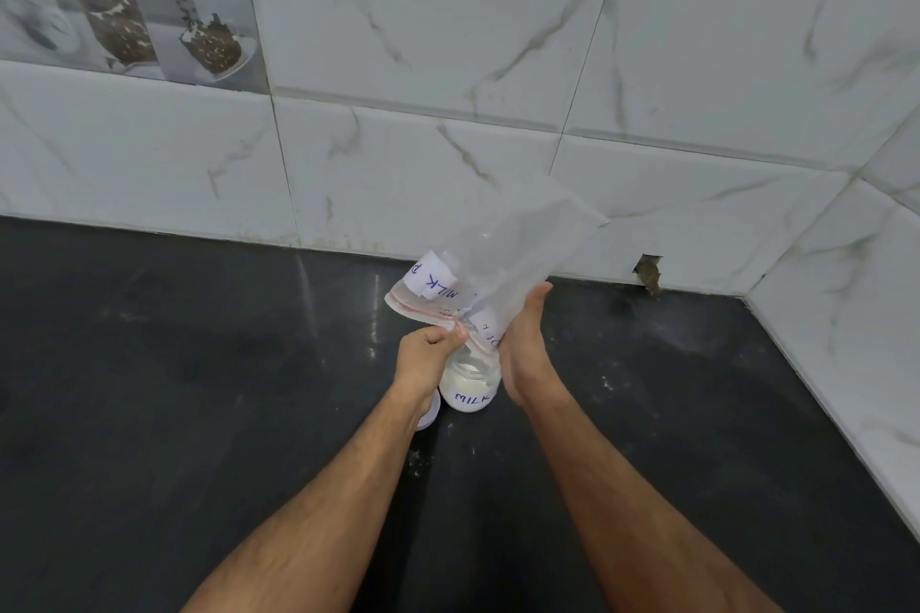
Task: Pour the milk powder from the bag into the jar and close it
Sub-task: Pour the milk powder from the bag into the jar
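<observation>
Tipping the bag mouth-down over the open jar on the dark counter, your left hand pinches its zip edge in a curled grip; your right hand presses flat, fingers straight, against its side. The lid lies beside the jar.

Clear bag inverted over open jar of white powder; lid beside, seemingly flat
</observation>
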Available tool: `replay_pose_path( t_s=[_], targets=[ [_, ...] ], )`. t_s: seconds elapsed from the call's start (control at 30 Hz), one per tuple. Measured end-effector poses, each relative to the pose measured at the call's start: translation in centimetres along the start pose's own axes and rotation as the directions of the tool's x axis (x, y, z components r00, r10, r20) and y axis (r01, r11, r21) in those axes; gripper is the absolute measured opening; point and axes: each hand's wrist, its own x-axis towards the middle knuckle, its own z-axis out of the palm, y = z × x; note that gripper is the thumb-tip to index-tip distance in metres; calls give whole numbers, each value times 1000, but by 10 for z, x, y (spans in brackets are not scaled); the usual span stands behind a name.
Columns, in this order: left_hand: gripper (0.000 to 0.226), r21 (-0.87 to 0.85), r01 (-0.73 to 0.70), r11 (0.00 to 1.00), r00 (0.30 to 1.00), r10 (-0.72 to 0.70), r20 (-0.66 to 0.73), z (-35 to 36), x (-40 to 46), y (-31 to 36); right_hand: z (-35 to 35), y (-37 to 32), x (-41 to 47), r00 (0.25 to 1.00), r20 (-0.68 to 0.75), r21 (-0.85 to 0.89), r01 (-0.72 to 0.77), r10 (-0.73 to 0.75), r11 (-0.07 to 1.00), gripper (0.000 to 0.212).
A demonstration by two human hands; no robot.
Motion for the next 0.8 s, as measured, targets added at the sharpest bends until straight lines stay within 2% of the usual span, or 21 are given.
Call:
replay_pose_path(
  t_s=[0.13, 0.2, 0.27, 0.3, 0.33, 0.4, 0.47, 0.57, 0.67, 0.8],
  targets=[
    [25, 2, -28, 1000, 1000, 28, 11, 2, -2, 2, -2, 3, 3, 1000, -29, -47, -10, 9, 999, 105],
    [27, -6, -39, 999, 999, 39, -3, 0, -1, 2, -4, -1, 4, 995, -96, 5, 13, -12, 1000, 94],
    [29, -4, -27, 1000, 1000, 27, -9, -1, 0, 1, -5, 0, 5, 999, -33, 32, -4, 5, 999, 82],
    [27, -1, -17, 1000, 1000, 17, -6, -1, 0, 0, -4, 0, 4, 1000, 15, 12, -26, 25, 1000, 83],
    [24, 3, -12, 1000, 1000, 12, -2, -1, 0, 0, -3, 0, 3, 1000, 5, -19, -25, 25, 1000, 89],
    [18, 2, -17, 1000, 1000, 17, -6, -1, -1, 0, -4, 2, 5, 996, -83, -12, -17, 16, 1000, 100],
    [19, 10, -24, 1000, 1000, 24, -11, -2, -1, 0, -7, 0, 6, 990, -140, 7, -2, 3, 1000, 93],
    [18, 17, -18, 1000, 1000, 18, 17, -1, -2, 2, -8, -3, 7, 998, 6, 37, -55, 55, 998, 81],
    [18, 28, -21, 999, 1000, 21, 7, 0, -3, 4, -10, -1, 9, 997, -77, 85, -25, 32, 996, 88],
    [16, 34, -21, 999, 1000, 21, 12, 1, -2, 6, -12, 1, 7, 999, -38, 53, -32, 34, 998, 83]
  ],
)
